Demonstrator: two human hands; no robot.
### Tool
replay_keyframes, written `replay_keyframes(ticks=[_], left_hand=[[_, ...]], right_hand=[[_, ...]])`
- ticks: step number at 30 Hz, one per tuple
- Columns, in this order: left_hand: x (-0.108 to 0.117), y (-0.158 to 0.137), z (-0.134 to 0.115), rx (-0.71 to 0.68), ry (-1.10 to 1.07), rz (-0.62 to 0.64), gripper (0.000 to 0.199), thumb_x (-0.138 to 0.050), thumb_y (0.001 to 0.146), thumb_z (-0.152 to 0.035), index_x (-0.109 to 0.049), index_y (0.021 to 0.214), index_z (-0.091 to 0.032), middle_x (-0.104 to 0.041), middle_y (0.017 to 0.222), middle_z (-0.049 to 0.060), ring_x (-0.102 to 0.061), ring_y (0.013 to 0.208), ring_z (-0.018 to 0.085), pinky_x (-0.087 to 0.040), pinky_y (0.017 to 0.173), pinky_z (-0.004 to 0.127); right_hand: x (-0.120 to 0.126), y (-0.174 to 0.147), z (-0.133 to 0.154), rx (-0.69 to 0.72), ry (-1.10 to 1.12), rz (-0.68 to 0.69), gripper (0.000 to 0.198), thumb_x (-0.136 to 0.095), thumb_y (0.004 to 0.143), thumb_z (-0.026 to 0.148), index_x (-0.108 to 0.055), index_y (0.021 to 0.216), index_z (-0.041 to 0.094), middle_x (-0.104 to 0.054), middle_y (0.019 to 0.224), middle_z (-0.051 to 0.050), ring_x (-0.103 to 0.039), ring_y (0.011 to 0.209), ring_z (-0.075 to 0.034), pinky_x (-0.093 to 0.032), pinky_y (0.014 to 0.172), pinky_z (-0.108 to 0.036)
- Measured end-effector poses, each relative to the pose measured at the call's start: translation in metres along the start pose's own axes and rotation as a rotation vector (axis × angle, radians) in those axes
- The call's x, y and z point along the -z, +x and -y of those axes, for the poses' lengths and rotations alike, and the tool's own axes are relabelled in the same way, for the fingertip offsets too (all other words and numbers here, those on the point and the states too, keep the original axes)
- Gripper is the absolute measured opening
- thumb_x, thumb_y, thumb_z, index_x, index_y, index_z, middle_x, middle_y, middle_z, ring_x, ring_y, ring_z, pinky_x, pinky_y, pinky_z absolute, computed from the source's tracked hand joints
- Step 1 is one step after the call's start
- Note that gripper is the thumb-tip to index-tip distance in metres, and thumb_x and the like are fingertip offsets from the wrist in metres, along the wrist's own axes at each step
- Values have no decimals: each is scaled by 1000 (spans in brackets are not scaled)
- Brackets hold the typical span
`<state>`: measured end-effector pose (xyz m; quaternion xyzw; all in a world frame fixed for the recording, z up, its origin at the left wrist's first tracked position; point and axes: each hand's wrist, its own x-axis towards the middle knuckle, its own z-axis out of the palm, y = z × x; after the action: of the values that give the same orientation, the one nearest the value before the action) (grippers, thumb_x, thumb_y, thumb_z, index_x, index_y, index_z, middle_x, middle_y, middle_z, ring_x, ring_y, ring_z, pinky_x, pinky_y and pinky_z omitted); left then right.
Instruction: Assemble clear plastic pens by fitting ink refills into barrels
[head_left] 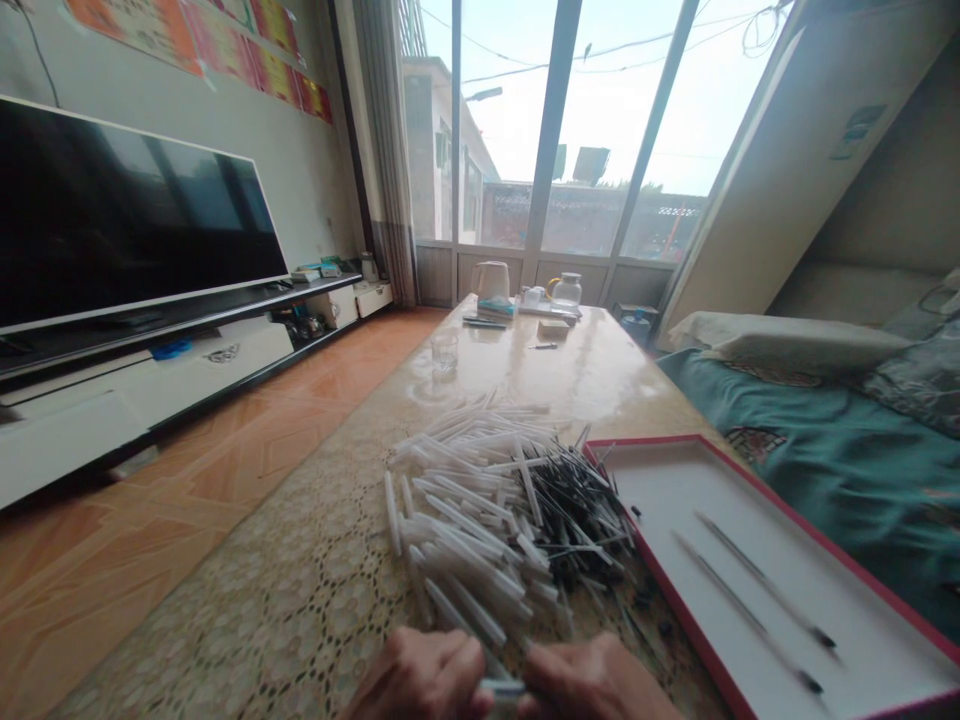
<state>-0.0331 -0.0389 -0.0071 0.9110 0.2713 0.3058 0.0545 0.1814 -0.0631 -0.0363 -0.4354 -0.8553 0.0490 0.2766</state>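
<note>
At the bottom of the head view, my left hand [420, 675] and my right hand [596, 680] are closed on a clear pen barrel [501, 687], one at each end. Its ends are hidden in my fingers. Just beyond lies a heap of whitish translucent pen barrels [457, 500]. Thin dark pen refills [577, 500] are piled against its right side, with small black plugs [641, 595] scattered near them. To the right, a shallow white tray with a red rim [660, 480] holds two pens with black ends, a farther pen [765, 580] and a nearer pen [742, 615].
A patterned cover lies over the long table [300, 590]. Farther back stand a drinking glass [444, 352], a small box [553, 328], a white jug [493, 280] and a glass pitcher [568, 290]. A sofa [810, 430] flanks the right side; a TV cabinet [187, 375] is left.
</note>
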Motion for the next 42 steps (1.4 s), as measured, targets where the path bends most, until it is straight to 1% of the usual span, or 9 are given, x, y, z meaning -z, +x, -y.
replay_keyframes(ticks=[6, 10, 14, 18, 21, 25, 32, 36, 42], left_hand=[[12, 2, -1, 462, -479, 69, 31, -58, 87, -38, -63, 62, -21, -62, 55, 2, -54, 50, 16, -37, 50, 24], [29, 6, 16, 960, -921, -87, 48, -48, 85, -60, -66, 67, -19, -40, 43, -6, -25, 37, 9, -22, 36, 20], [28, 14, 24, 877, -749, -233, 35, -67, 77, -50, -72, 65, -17, -60, 57, 1, -53, 56, 16, -44, 54, 20], [17, 15, 18, 895, -653, -280, 28, -70, 78, -37, -77, 99, -21, -74, 79, 4, -66, 71, 23, -53, 68, 26], [13, 12, 16, 831, -770, -283, 43, -64, 84, -36, -62, 126, -26, -76, 99, 5, -69, 77, 22, -56, 75, 29], [14, 11, 17, 751, -918, -290, 44, -63, 86, -33, -56, 130, -35, -68, 123, 3, -67, 102, 23, -50, 94, 33], [-1, 10, 10, 875, -1302, -111, 30, -82, 68, -31, -72, 94, -21, -71, 69, 0, -63, 55, 13, -51, 49, 20], [-14, 3, 9, 875, -1497, -34, 28, -83, 67, -34, -74, 87, -17, -69, 62, 1, -56, 47, 9, -42, 44, 16], [-13, 0, 16, 1009, -1484, -231, 23, -84, 67, -34, -73, 78, -17, -67, 50, -1, -54, 43, 8, -40, 42, 15]], right_hand=[[43, 19, 1, 223, -228, 14, 36, -44, 98, 31, -54, 65, 22, -60, 48, 3, -51, 33, -11, -17, 37, -28], [61, 14, -17, -11, -235, 42, 28, -41, 98, 25, -53, 72, 23, -60, 58, 2, -56, 45, -12, -31, 44, -24], [52, 13, -18, -180, -49, 6, 33, -30, 100, 29, -51, 76, 22, -62, 66, -2, -61, 55, -15, -42, 52, -23], [34, 12, -8, -137, -17, -13, 27, -30, 100, 26, -56, 95, 22, -65, 69, -2, -66, 58, -16, -44, 53, -21], [28, 11, -5, -113, 21, -22, 20, -34, 98, 22, -54, 103, 21, -67, 73, -3, -68, 62, -17, -46, 55, -21], [26, 14, -3, -128, 76, -17, 22, -32, 97, 20, -52, 87, 22, -65, 72, -3, -67, 61, -17, -47, 55, -21], [8, 17, 4, -79, 73, 7, 32, -30, 101, 31, -54, 82, 21, -66, 68, -2, -66, 56, -16, -42, 51, -21], [-4, 19, 8, -15, 58, 38, 38, -29, 101, 39, -57, 83, 21, -67, 68, -2, -65, 55, -15, -38, 48, -21], [8, 20, 8, -304, 371, -22, 46, -24, 100, 47, -53, 77, 20, -61, 62, 0, -61, 55, -14, -39, 54, -20]])
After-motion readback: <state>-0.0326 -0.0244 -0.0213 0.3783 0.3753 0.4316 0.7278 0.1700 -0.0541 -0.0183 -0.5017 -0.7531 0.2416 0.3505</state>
